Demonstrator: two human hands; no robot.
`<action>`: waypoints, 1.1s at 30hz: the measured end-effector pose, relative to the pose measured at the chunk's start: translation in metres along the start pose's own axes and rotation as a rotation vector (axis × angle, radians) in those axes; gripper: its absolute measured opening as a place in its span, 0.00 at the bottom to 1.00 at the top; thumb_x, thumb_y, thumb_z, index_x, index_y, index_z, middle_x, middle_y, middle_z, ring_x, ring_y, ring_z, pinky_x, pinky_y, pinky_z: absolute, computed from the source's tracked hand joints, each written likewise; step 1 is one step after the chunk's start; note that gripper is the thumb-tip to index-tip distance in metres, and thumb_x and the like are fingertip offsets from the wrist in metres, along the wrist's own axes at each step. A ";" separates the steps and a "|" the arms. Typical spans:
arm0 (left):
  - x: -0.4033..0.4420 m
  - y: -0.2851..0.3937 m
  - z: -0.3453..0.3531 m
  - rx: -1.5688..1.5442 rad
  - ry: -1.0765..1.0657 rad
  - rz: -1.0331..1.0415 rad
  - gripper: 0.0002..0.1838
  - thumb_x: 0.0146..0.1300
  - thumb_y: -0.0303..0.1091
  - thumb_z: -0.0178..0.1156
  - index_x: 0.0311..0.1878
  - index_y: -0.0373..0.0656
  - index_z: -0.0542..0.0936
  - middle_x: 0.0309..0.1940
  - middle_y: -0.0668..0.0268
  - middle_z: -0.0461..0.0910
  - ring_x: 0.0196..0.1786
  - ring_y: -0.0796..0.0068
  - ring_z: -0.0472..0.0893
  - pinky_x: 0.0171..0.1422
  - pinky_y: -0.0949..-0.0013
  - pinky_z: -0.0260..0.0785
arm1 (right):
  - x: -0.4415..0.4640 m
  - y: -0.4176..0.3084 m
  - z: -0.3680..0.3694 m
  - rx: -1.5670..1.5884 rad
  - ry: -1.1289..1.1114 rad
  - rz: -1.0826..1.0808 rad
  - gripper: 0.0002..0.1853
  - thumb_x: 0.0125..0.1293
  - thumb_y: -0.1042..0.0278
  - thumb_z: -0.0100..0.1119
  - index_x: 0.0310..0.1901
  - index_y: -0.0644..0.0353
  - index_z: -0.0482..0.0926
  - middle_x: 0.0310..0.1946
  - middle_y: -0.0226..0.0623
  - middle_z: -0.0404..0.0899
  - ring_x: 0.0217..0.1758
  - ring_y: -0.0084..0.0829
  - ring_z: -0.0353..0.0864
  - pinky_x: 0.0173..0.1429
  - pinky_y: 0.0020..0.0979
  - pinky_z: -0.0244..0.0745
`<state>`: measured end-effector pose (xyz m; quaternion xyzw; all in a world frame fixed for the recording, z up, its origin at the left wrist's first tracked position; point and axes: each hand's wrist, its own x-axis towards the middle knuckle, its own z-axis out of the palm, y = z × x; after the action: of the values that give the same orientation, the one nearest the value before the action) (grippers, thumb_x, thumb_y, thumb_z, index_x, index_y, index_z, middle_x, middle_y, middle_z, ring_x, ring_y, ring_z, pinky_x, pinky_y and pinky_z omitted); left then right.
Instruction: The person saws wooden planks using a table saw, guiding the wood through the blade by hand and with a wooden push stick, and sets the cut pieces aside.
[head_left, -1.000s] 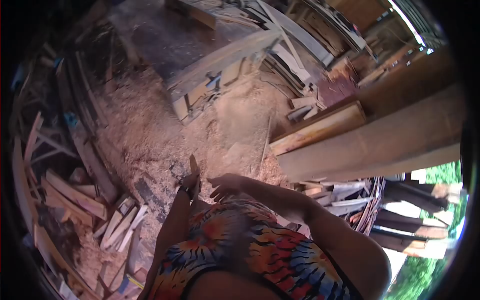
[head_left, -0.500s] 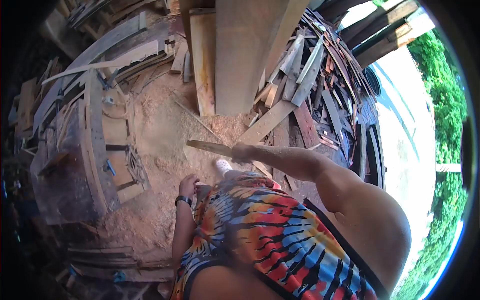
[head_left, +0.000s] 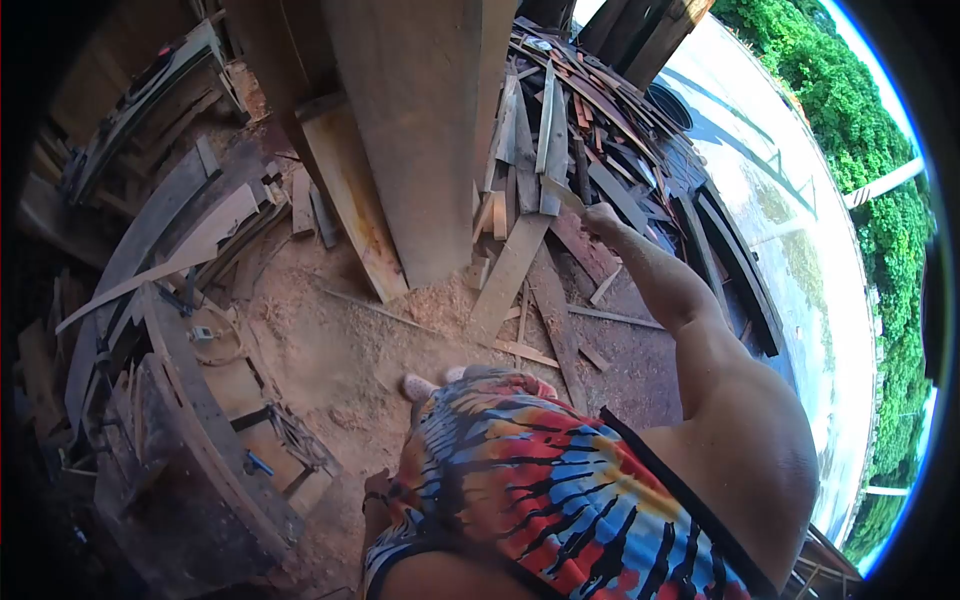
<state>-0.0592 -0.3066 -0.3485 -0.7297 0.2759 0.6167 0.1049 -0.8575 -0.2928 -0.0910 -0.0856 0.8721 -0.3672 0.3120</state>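
My right hand (head_left: pixel 600 220) is stretched out to the upper right, closed on a short wood piece (head_left: pixel 564 194) that points up and left. The piece is over a big heap of scrap wood (head_left: pixel 610 150). My left hand (head_left: pixel 377 486) is low beside the tie-dye shirt (head_left: pixel 520 450); its fingers cannot be made out. Below the heap, a flat board (head_left: pixel 512 275) lies slanting on the floor.
Large upright planks (head_left: pixel 410 130) stand at the top centre. A wooden workbench (head_left: pixel 205 430) with a blue-handled tool (head_left: pixel 259 463) is at the left. Sawdust (head_left: pixel 330 340) covers the floor around my feet (head_left: pixel 418 386). Pale ground and greenery lie at the right.
The view has turned toward the scrap heap. The wood piece was by my left hand and then in my right, which has reached up and right with it. My left hand has dropped lower.
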 end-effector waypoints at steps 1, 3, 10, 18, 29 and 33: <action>0.010 0.007 -0.010 -0.054 0.004 -0.005 0.20 0.72 0.41 0.54 0.58 0.36 0.74 0.41 0.53 0.83 0.35 0.58 0.83 0.37 0.58 0.78 | 0.016 -0.009 -0.015 -0.066 0.002 -0.074 0.08 0.62 0.68 0.56 0.29 0.61 0.80 0.20 0.34 0.75 0.20 0.29 0.74 0.22 0.39 0.67; 0.017 0.031 -0.030 -0.158 0.016 0.000 0.20 0.72 0.41 0.54 0.58 0.36 0.74 0.42 0.53 0.83 0.36 0.59 0.83 0.36 0.58 0.79 | 0.037 -0.035 -0.036 -0.198 0.076 0.020 0.12 0.62 0.63 0.57 0.39 0.61 0.83 0.28 0.40 0.80 0.29 0.39 0.81 0.32 0.44 0.76; -0.004 0.126 -0.066 -0.371 0.064 0.085 0.20 0.73 0.43 0.52 0.62 0.44 0.69 0.45 0.56 0.79 0.35 0.61 0.80 0.36 0.57 0.79 | 0.046 -0.063 0.041 -1.079 -0.247 -0.303 0.21 0.64 0.54 0.54 0.43 0.64 0.85 0.35 0.47 0.86 0.34 0.42 0.89 0.40 0.39 0.84; -0.012 0.115 -0.045 -0.412 0.075 0.017 0.19 0.71 0.43 0.54 0.58 0.41 0.72 0.41 0.55 0.81 0.32 0.60 0.80 0.35 0.58 0.79 | -0.012 -0.101 0.196 -1.313 -0.834 -0.575 0.32 0.61 0.48 0.65 0.64 0.56 0.76 0.58 0.50 0.79 0.63 0.46 0.76 0.66 0.43 0.71; -0.053 0.044 0.033 -0.399 0.015 -0.029 0.17 0.63 0.29 0.60 0.55 0.46 0.77 0.40 0.61 0.84 0.39 0.61 0.83 0.41 0.56 0.77 | 0.020 -0.332 0.342 -0.920 -0.599 -1.248 0.29 0.62 0.56 0.63 0.63 0.59 0.74 0.53 0.52 0.81 0.56 0.47 0.81 0.61 0.44 0.76; -0.073 0.041 0.080 -0.778 0.134 -0.067 0.19 0.65 0.35 0.57 0.60 0.47 0.74 0.46 0.61 0.81 0.40 0.56 0.83 0.45 0.49 0.79 | 0.033 -0.407 0.390 -0.956 -0.399 -1.328 0.34 0.60 0.61 0.59 0.69 0.59 0.65 0.56 0.54 0.78 0.60 0.53 0.78 0.65 0.47 0.73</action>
<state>-0.1541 -0.2809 -0.2881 -0.7622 0.0039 0.6223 -0.1780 -0.6792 -0.8255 -0.0333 -0.7670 0.6306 -0.0436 0.1098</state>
